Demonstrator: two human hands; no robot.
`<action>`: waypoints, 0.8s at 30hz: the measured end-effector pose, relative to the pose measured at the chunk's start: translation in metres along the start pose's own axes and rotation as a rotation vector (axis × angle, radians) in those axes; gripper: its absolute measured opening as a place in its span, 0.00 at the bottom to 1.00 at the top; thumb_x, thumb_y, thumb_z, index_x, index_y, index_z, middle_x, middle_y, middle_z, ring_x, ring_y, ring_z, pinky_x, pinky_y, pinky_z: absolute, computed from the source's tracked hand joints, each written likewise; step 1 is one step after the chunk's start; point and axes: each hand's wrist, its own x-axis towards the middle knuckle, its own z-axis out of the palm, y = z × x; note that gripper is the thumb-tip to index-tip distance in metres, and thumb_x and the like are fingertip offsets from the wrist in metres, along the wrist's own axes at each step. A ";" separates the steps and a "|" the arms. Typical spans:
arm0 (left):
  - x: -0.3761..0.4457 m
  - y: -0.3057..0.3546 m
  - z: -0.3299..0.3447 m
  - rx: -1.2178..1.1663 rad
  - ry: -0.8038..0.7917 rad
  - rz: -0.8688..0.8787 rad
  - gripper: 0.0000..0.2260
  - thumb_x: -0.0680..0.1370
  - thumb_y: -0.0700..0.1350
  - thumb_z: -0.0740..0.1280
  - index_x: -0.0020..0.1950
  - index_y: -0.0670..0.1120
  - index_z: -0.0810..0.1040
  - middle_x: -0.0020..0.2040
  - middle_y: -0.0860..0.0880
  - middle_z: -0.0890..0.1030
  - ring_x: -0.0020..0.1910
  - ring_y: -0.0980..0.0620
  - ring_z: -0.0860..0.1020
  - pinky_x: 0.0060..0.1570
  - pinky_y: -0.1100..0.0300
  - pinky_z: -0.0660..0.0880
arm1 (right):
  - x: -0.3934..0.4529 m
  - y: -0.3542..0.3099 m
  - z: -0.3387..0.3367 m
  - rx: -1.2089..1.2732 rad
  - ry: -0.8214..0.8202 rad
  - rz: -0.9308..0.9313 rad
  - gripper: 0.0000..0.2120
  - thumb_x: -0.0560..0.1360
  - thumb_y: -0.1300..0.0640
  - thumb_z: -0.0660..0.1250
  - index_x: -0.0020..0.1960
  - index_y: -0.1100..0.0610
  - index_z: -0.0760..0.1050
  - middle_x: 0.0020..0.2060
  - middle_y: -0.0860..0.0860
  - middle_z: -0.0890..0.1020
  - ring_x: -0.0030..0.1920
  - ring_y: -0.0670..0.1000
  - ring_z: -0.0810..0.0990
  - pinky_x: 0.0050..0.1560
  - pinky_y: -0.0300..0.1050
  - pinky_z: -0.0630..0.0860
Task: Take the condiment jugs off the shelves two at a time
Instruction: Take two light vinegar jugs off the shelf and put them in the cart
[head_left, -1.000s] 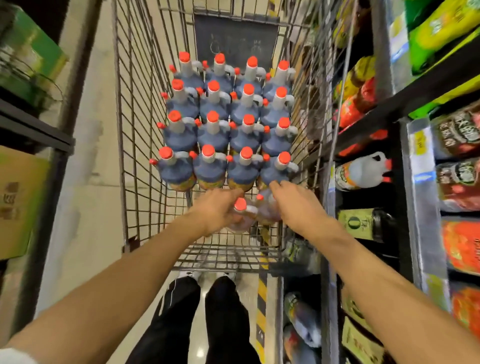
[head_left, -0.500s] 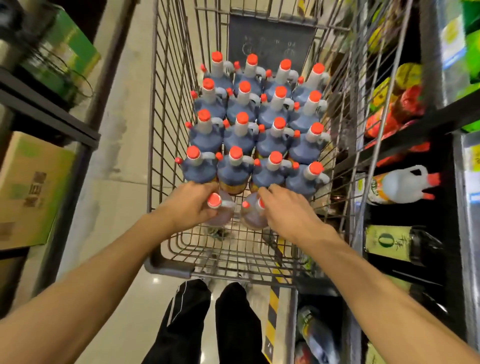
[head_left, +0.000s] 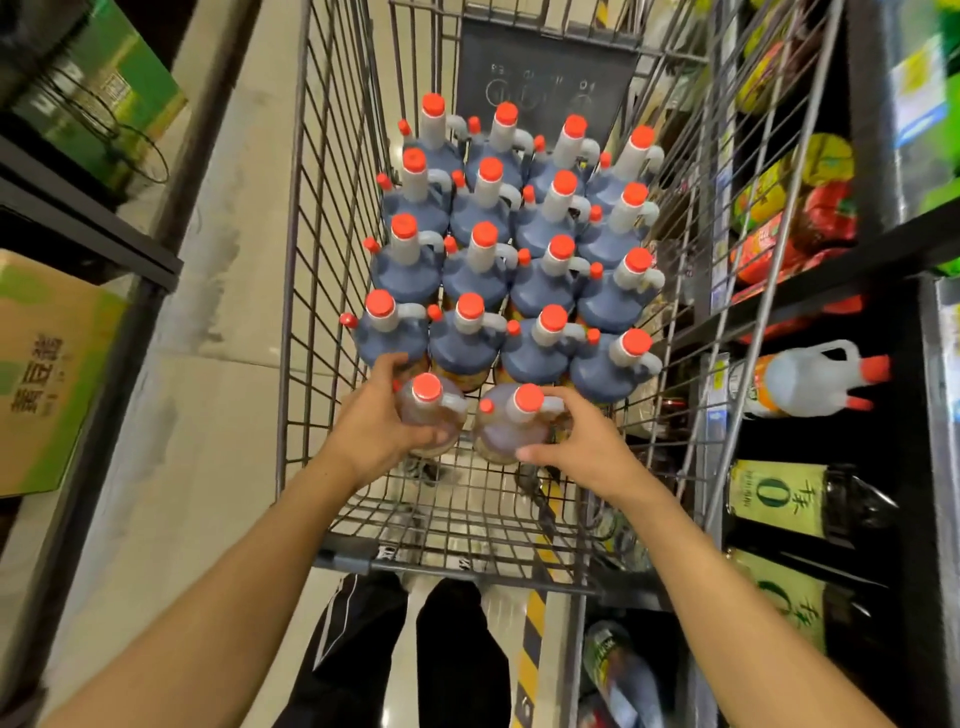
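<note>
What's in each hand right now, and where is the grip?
Left hand grips one jug around its body. Right hand grips a second jug around its body, fingers near the handle.

**Even overhead light, soft edges and wide-angle bend**

I see bright, even light from above on the red-capped dark plastic jugs (head_left: 519, 270) and the grey wire shopping cart (head_left: 332, 249). The pale polished floor (head_left: 228, 218) carries a soft sheen and only faint shadows. The black shelf recesses (head_left: 810, 452) on my right sit dim. Straight cart wires bow outward toward the frame edges. The yellow and red packets (head_left: 795, 208) at upper right smear with motion blur, and the corners look soft.
</note>
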 end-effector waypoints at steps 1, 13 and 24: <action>0.002 -0.002 0.001 -0.023 0.013 -0.025 0.39 0.65 0.37 0.82 0.71 0.45 0.66 0.51 0.57 0.77 0.47 0.64 0.75 0.40 0.82 0.67 | 0.001 0.005 0.003 0.053 -0.016 0.012 0.33 0.65 0.64 0.83 0.65 0.48 0.74 0.61 0.46 0.80 0.63 0.49 0.78 0.66 0.54 0.77; 0.007 -0.032 0.014 -0.020 -0.066 -0.151 0.40 0.62 0.40 0.85 0.69 0.52 0.70 0.56 0.55 0.79 0.53 0.54 0.77 0.42 0.75 0.70 | 0.015 0.026 0.015 0.072 -0.038 0.027 0.37 0.64 0.59 0.84 0.66 0.47 0.68 0.60 0.42 0.78 0.62 0.47 0.76 0.62 0.44 0.75; 0.015 -0.037 0.017 -0.019 -0.054 -0.126 0.45 0.49 0.56 0.86 0.63 0.57 0.72 0.61 0.52 0.78 0.60 0.51 0.79 0.60 0.47 0.79 | 0.023 0.033 0.025 0.124 -0.030 -0.006 0.35 0.61 0.59 0.86 0.63 0.49 0.73 0.57 0.38 0.79 0.59 0.44 0.78 0.51 0.27 0.73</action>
